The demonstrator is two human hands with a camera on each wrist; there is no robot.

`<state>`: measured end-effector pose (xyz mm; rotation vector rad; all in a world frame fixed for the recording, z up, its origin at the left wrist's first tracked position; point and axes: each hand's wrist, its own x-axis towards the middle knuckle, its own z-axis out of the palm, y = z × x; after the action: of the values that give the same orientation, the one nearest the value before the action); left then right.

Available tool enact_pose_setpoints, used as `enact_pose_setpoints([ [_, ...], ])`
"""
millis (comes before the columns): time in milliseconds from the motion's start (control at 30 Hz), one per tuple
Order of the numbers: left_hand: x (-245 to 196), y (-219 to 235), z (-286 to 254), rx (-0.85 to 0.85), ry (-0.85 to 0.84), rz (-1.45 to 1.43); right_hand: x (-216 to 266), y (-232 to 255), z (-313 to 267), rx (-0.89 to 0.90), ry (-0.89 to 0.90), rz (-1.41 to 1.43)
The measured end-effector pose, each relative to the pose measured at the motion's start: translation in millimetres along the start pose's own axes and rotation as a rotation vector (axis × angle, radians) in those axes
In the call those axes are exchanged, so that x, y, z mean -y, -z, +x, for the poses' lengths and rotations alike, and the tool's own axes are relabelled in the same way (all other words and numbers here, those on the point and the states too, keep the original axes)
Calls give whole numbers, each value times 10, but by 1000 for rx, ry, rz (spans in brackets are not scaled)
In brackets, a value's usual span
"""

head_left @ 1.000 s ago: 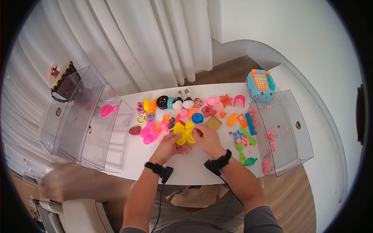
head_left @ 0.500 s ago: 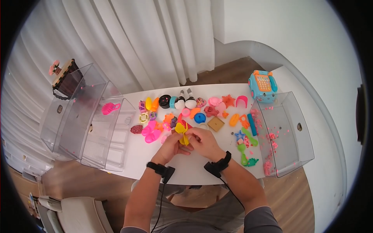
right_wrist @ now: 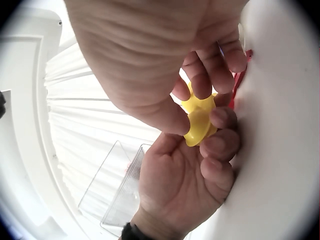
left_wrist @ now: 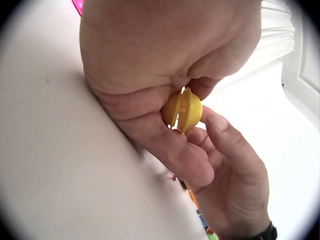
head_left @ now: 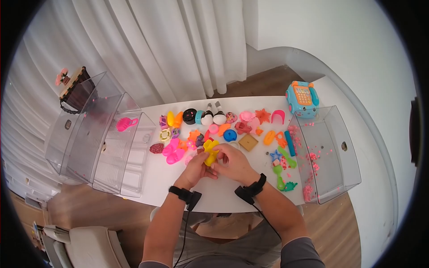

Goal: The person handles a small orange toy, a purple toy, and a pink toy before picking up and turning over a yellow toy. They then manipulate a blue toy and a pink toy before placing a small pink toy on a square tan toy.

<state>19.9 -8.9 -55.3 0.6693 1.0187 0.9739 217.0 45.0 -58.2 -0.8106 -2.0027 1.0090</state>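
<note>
Both hands hold a yellow two-halved toy mould (head_left: 211,154) over the near middle of the table. Its halves lie face to face, and in the left wrist view a narrow gap shows between the rounded yellow shells (left_wrist: 191,111). My left hand (head_left: 195,170) grips it from the left, with fingers curled around its lower side. From the right, my right hand (head_left: 233,164) pinches it between thumb and fingers, as the right wrist view shows on the yellow shell (right_wrist: 199,125). Fingers hide part of the mould. Just left of it lies a pink mould (head_left: 173,152).
Several colourful toys spread over the white table (head_left: 223,196), among them a blue round lid (head_left: 229,136) and a tan square (head_left: 248,142). Clear bins stand left (head_left: 117,154) and right (head_left: 344,178). A toy phone (head_left: 302,99) sits at the back right.
The yellow mould lay spread with its two halves side by side; they have folded together between the hands. The right hand has moved slightly left, closer to the left hand.
</note>
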Motion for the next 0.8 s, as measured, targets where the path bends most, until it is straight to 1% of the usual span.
enact_pose_setpoints([
  [33,-4,-10,1,5,-9,-5,6,-6,-2,0,1,1],
  [100,2,-9,4,11,-17,-8,19,-31,-13,-4,98,-117],
  [200,39,-22,17,-21,4,9,41,-34,-25,-1,129,-159],
  [267,36,-59,10,-13,1,118,46,-19,-18,-5,132,-167],
  [300,29,-86,-1,-8,5,121,44,-8,-22,-9,134,-177],
  [367,2,-149,-28,-42,-7,85,30,-4,-22,-18,143,-198],
  [467,-28,-180,-65,-30,-44,43,40,18,-18,-22,144,-222],
  [600,16,-70,-47,-7,-42,83,51,28,-12,-23,129,-216],
  [700,14,-27,-57,-37,-89,48,29,12,-14,-17,155,-186],
  [767,-1,4,-66,24,-99,-33,28,9,-13,-21,164,-193],
  [800,-8,4,-62,23,-98,-34,28,6,-13,-23,172,-200],
])
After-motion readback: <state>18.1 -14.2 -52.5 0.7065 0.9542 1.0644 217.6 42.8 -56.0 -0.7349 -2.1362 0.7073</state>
